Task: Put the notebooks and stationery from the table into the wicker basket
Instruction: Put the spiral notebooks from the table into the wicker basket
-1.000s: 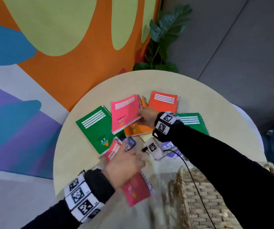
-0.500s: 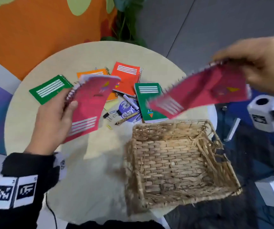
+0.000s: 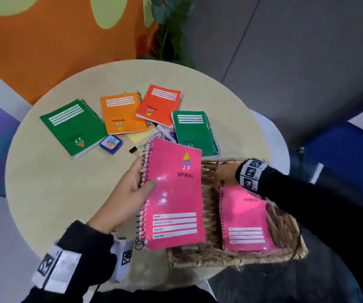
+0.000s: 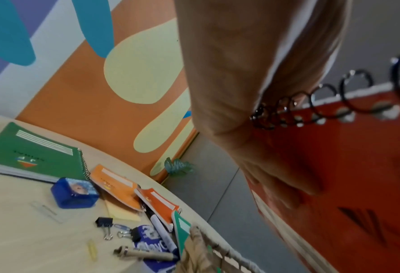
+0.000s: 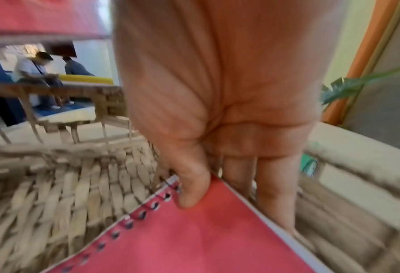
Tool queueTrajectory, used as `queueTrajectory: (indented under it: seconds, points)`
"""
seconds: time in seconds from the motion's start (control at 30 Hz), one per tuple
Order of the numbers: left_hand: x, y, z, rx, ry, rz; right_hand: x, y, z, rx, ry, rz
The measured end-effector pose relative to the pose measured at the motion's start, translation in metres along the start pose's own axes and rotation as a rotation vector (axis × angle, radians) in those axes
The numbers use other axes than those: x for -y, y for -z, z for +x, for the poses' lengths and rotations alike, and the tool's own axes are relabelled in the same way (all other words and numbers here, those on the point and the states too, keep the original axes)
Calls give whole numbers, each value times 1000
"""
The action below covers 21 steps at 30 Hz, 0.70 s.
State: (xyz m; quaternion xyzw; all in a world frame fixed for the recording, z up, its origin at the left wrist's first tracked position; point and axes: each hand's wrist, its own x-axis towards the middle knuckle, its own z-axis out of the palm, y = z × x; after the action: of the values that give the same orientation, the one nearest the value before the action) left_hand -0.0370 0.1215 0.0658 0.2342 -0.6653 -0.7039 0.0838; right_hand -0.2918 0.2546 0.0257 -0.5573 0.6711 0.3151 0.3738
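Note:
My left hand grips a pink spiral notebook by its wire spine, holding it over the left rim of the wicker basket. In the left wrist view the same notebook fills the right side under my fingers. My right hand reaches into the basket and pinches the top corner of a second pink notebook lying on the basket floor; the right wrist view shows the thumb on that notebook. Two green notebooks, two orange notebooks lie on the round table.
Small stationery lies mid-table: a blue sharpener box, a binder clip, yellow sticky notes, a marker, a brown pen, paper clips. A plant stands behind the table. People sit in the background.
Both hands lifted pink notebooks from the table and swung them toward the basket. The right notebook now lies inside the basket; the left one has come over its left rim.

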Motion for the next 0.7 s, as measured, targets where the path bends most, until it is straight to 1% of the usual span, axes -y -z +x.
queueTrajectory:
  seconds: [0.1,0.17,0.2,0.23,0.27,0.3,0.33,0.37,0.4,0.43,0.5,0.57,0.63,0.7]
  points:
    - [2,-7,-4,-12,35,-30,-5,-14,12,-75,-77,12]
    - [1,-9,-3,-9,53,-23,-12,-17,5,-207,-78,147]
    - [0,-11,-1,-1,55,-19,-15,-18,-4,-310,-53,290]
    - [-3,-13,2,12,44,-23,-17,-20,-15,-417,-18,532]
    - [-6,-17,6,24,24,-33,-14,-22,-30,-505,28,873]
    - [-10,-22,10,32,-1,-37,-9,-24,-46,-562,76,1221]
    - [-15,-29,14,43,-24,-34,-2,-27,-59,-556,120,1500]
    - [-19,-37,18,53,-38,-31,5,-32,-70,-526,147,1671]
    - [-23,-46,21,73,-41,-33,13,-38,-79,-519,177,1764]
    - [-26,-54,24,101,-47,-29,17,-47,-86,-539,212,1823]
    - [-29,-64,31,156,-63,50,18,-66,-97,-617,256,1939]
    - [-30,-59,37,195,-26,140,10,-87,-105,-602,229,2012]
    - [-26,-40,45,177,-10,284,2,-107,-110,-540,116,2019]
    - [-17,-12,53,155,-18,495,-1,-122,-109,-479,-49,1942]
